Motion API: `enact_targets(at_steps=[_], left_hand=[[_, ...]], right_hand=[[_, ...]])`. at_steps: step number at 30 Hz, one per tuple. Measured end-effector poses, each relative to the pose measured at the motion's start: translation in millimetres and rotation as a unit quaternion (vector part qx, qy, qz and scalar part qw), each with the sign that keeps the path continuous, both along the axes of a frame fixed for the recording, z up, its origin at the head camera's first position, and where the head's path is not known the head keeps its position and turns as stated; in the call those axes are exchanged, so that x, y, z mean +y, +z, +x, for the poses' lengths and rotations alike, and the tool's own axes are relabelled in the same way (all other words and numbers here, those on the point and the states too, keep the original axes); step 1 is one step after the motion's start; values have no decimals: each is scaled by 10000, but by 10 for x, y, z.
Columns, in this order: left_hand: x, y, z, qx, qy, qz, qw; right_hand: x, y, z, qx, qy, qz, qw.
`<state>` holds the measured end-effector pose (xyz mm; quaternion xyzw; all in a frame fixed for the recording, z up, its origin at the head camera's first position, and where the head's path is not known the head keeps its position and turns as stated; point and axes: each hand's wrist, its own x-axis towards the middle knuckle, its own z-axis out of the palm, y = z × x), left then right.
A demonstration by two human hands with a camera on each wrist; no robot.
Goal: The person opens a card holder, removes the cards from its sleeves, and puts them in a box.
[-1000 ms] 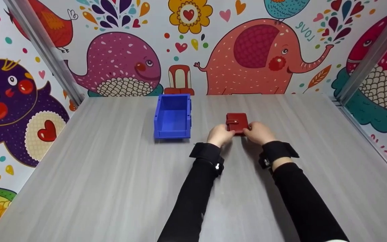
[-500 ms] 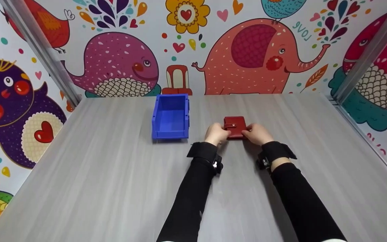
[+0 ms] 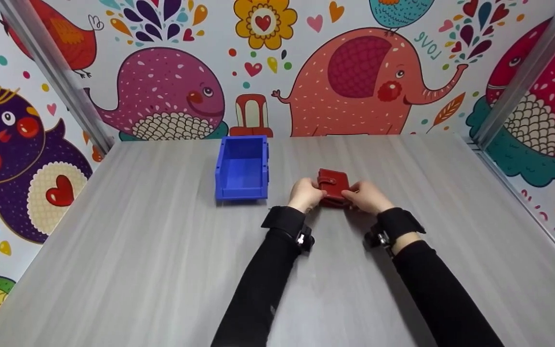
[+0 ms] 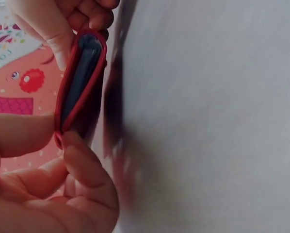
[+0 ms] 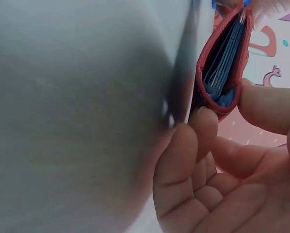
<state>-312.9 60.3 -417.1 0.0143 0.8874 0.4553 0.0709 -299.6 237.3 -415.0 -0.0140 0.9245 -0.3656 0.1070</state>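
A small red card wallet [image 3: 334, 185] with a snap strap sits between both hands, tilted over the table in the head view. My left hand [image 3: 306, 194] pinches its left edge, thumb on the upper face and fingers beneath. From the right side, my right hand [image 3: 368, 196] pinches the near corner in the same way. The left wrist view shows the end of the wallet [image 4: 62, 97] with a dark inside. In the right wrist view, thin dark leaves show in the end of the wallet [image 5: 238, 73].
A blue open bin [image 3: 242, 190] stands on the grey table [image 3: 162, 270], left of the hands. Behind the table rises a wall [image 3: 258, 115] with cartoon animals, with metal posts [image 3: 51, 72] at its corners.
Both hands have drawn the wallet slightly toward the person and left. It now tilts, its near edge lifted. The bin stays put while the head view shifts a little.
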Motion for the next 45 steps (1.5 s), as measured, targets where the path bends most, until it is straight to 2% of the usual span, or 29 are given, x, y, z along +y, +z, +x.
enact_targets(at_steps=[4, 11, 16, 20, 25, 32, 37, 41, 45], left_hand=[[-44, 51, 78, 86, -115, 155, 9998], [-157, 166, 290, 522, -311, 384, 9974], [-241, 214, 452, 510, -403, 592, 9961], [-325, 195, 573, 510, -548, 564, 9956], [-440, 145, 720, 482, -782, 457, 9947], [-548, 96, 871, 222, -1113, 371, 9929], [-602, 69, 940, -20, -1286, 235, 9914], [-624, 36, 970, -44, -1470, 12, 9891], [-630, 8, 980, -37, -1649, -221, 9861]], right_hand=[[20, 44, 66, 78, 108, -158, 9998], [9, 141, 242, 376, 249, -486, 9978], [-28, 194, 387, 434, 308, -701, 9961], [-62, 206, 504, 512, 465, -772, 9946], [-120, 173, 629, 625, 738, -587, 9936], [-192, 104, 784, 623, 935, -410, 9928], [-232, 57, 862, 583, 1089, -260, 9920], [-257, 21, 915, 606, 1207, 83, 9908], [-279, -10, 947, 527, 1249, 197, 9906]])
